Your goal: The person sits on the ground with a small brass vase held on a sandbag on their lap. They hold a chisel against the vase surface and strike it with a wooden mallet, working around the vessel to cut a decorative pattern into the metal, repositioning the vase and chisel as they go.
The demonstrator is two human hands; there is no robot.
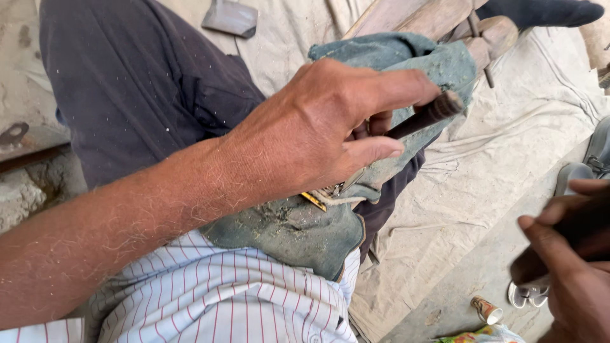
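Both hands grip: left hand (318,130) fingers closed around a dark tool handle (424,115); right hand (569,254), blurred, seemingly clutches something dark.

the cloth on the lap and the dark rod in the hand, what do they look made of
The lap cloth looks like thick woven fabric, faded blue-green, matte and dusted with grit. The dark rod in the left hand looks like metal, perhaps a chisel: dull, brown-black, with a flattened end. That is uncertain.
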